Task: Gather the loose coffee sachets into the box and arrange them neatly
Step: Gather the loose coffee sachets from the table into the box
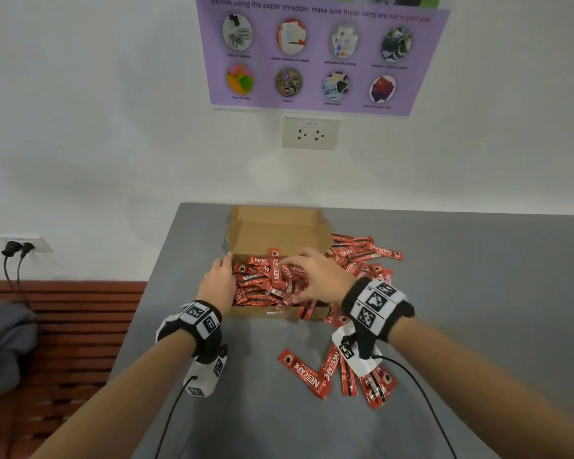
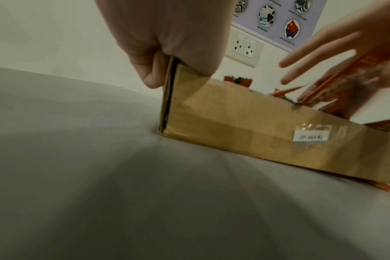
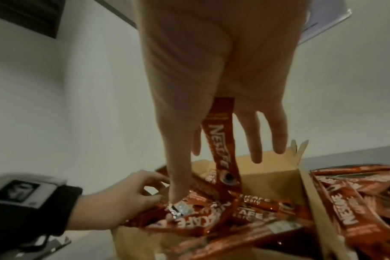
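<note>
Left hand (image 1: 216,282) pinches the box (image 1: 280,312) wall, frame centre. Right hand (image 1: 315,276), fingers spread, pinches a sachet (image 3: 220,149) over the box.
</note>
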Tool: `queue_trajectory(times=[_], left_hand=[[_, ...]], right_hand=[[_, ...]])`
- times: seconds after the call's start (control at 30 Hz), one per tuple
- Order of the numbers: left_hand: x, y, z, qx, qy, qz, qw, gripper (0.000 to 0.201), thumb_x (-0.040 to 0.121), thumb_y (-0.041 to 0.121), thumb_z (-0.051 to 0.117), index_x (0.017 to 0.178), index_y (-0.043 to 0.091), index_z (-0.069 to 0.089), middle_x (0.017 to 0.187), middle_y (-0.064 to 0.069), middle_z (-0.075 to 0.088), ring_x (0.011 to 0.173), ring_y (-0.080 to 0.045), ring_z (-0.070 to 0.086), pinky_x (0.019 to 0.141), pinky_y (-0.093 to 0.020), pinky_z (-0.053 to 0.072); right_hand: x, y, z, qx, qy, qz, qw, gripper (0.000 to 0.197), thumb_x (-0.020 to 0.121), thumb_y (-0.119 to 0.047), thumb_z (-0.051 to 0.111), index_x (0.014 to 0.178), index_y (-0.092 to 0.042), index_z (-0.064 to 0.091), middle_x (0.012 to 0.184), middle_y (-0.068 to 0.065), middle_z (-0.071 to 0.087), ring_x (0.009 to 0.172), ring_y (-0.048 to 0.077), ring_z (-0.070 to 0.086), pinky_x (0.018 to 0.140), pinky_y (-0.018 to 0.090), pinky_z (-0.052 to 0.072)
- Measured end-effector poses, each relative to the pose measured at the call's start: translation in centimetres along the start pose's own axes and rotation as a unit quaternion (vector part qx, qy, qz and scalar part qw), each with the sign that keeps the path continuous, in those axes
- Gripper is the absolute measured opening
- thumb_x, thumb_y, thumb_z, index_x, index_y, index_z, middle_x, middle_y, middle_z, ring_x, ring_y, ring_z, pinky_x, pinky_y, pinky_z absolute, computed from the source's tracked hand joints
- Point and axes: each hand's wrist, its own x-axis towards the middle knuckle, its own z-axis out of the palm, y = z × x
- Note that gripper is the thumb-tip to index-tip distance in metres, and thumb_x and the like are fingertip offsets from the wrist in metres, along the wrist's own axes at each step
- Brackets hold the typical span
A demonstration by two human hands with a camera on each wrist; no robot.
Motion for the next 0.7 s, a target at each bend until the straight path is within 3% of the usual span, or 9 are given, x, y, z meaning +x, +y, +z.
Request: queue_trajectory(times=[0.1, 0.23, 0.3, 0.4, 0.47, 0.53, 0.57, 0.63, 0.7], left_hand=[[0.2, -0.1, 0.2, 0.002, 0.002, -0.001, 1.000, 0.047, 0.097, 0.014, 0.040, 0.143, 0.007, 0.029, 0.123, -0.017, 0.052, 0.103, -0.031, 0.058, 0.090, -0.045, 0.049], [0.1, -0.2, 0.2, 0.003, 0.004, 0.003, 1.000, 0.046, 0.097, 0.012, 0.040, 0.142, 0.007, 0.030, 0.122, -0.017, 0.052, 0.102, -0.033, 0.058, 0.089, -0.046, 0.049], [0.1, -0.1, 0.2, 0.006, 0.002, 0.005, 1.000, 0.046, 0.097, 0.013, 0.040, 0.142, 0.007, 0.030, 0.121, -0.017, 0.052, 0.101, -0.033, 0.058, 0.089, -0.046, 0.050], [0.0, -0.1, 0.1, 0.006, 0.003, 0.004, 1.000, 0.045, 0.097, 0.013, 0.039, 0.141, 0.007, 0.031, 0.120, -0.017, 0.053, 0.100, -0.033, 0.059, 0.088, -0.045, 0.050], [0.0, 0.0, 0.0, 0.006, 0.004, 0.006, 1.000, 0.045, 0.097, 0.013, 0.039, 0.141, 0.007, 0.031, 0.121, -0.017, 0.053, 0.101, -0.033, 0.058, 0.088, -0.045, 0.050], [-0.2, 0.1, 0.0, 0.009, 0.003, 0.005, 1.000, 0.045, 0.097, 0.013, 0.039, 0.141, 0.006, 0.031, 0.122, -0.018, 0.052, 0.102, -0.034, 0.058, 0.088, -0.045, 0.049], [-0.2, 0.2, -0.1, 0.011, 0.003, 0.004, 1.000, 0.045, 0.097, 0.013, 0.039, 0.141, 0.006, 0.031, 0.122, -0.018, 0.052, 0.102, -0.034, 0.058, 0.088, -0.045, 0.049], [-0.3, 0.2, -0.2, 0.011, 0.004, 0.005, 1.000, 0.046, 0.097, 0.013, 0.040, 0.141, 0.006, 0.031, 0.123, -0.018, 0.052, 0.102, -0.034, 0.058, 0.088, -0.044, 0.050], [-0.3, 0.2, -0.2, 0.010, 0.002, 0.007, 1.000, 0.046, 0.097, 0.012, 0.040, 0.142, 0.006, 0.030, 0.123, -0.018, 0.051, 0.103, -0.033, 0.058, 0.089, -0.045, 0.049]], right_hand=[[-2.3, 1.3, 0.5, -0.015, 0.003, 0.006, 1.000, 0.083, 0.071, -0.043, 0.075, 0.141, -0.027, 0.033, 0.143, 0.002, 0.032, 0.128, 0.018, 0.037, 0.108, 0.039, 0.036], [-5.0, 3.5, 1.8, 0.000, 0.080, 0.030, 0.996, 0.055, 0.084, -0.039, 0.062, 0.132, -0.020, 0.043, 0.138, 0.002, 0.037, 0.122, 0.012, 0.041, 0.105, 0.028, 0.037], [-6.0, 4.6, 2.1, -0.007, 0.100, 0.055, 0.993, 0.037, 0.087, -0.042, 0.056, 0.115, -0.019, 0.052, 0.121, 0.000, 0.050, 0.105, 0.008, 0.050, 0.091, 0.020, 0.043], [-8.1, 5.2, 2.6, 0.007, 0.027, 0.105, 0.994, 0.037, 0.088, -0.052, 0.048, 0.096, -0.017, 0.053, 0.086, -0.004, 0.059, 0.073, 0.006, 0.057, 0.066, 0.014, 0.047], [-9.4, 5.7, 3.7, 0.010, -0.073, 0.132, 0.988, 0.067, 0.081, -0.068, 0.044, 0.115, -0.011, 0.049, 0.082, -0.003, 0.058, 0.065, 0.007, 0.056, 0.065, 0.015, 0.050], [-10.1, 6.2, 5.4, 0.006, -0.143, 0.147, 0.979, 0.114, 0.059, -0.090, 0.037, 0.140, -0.012, 0.024, 0.113, 0.007, 0.058, 0.090, 0.014, 0.061, 0.083, 0.029, 0.054], [-10.3, 6.3, 6.2, -0.011, -0.156, 0.157, 0.975, 0.127, 0.049, -0.096, 0.034, 0.144, -0.015, 0.013, 0.131, 0.011, 0.048, 0.108, 0.020, 0.056, 0.093, 0.037, 0.051], [-10.3, 5.8, 7.3, -0.053, -0.160, 0.159, 0.973, 0.128, 0.053, -0.091, 0.046, 0.147, -0.016, 0.002, 0.147, 0.016, 0.026, 0.127, 0.029, 0.041, 0.102, 0.044, 0.042], [-9.9, 4.8, 7.9, -0.066, -0.158, 0.155, 0.973, 0.119, 0.064, -0.072, 0.063, 0.147, -0.013, 0.002, 0.146, 0.016, 0.022, 0.127, 0.030, 0.040, 0.103, 0.042, 0.041]])
